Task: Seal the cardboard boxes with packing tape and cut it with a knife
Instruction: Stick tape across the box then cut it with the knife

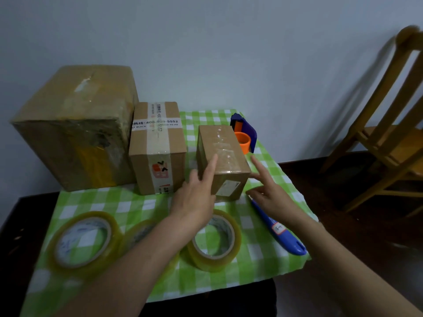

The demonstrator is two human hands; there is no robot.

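A small cardboard box (225, 154) stands on the green checked cloth, clear tape across its top. My left hand (195, 193) is at the box's near left corner, its forefinger stretched up along the left edge. My right hand (270, 191) is at the box's right side with forefinger straight and thumb spread, holding nothing. A blue knife (282, 234) lies on the cloth under my right forearm. Three rolls of clear tape lie in front: a left roll (82, 240), a middle roll (140, 232) partly hidden by my left arm, and a right roll (215, 241).
A medium taped box (158, 145) and a large box (75, 124) stand at the back left. A blue and orange tape dispenser (245, 133) sits behind the small box. The dark table (13, 216) shows past the cloth. A wooden chair (389, 124) stands right.
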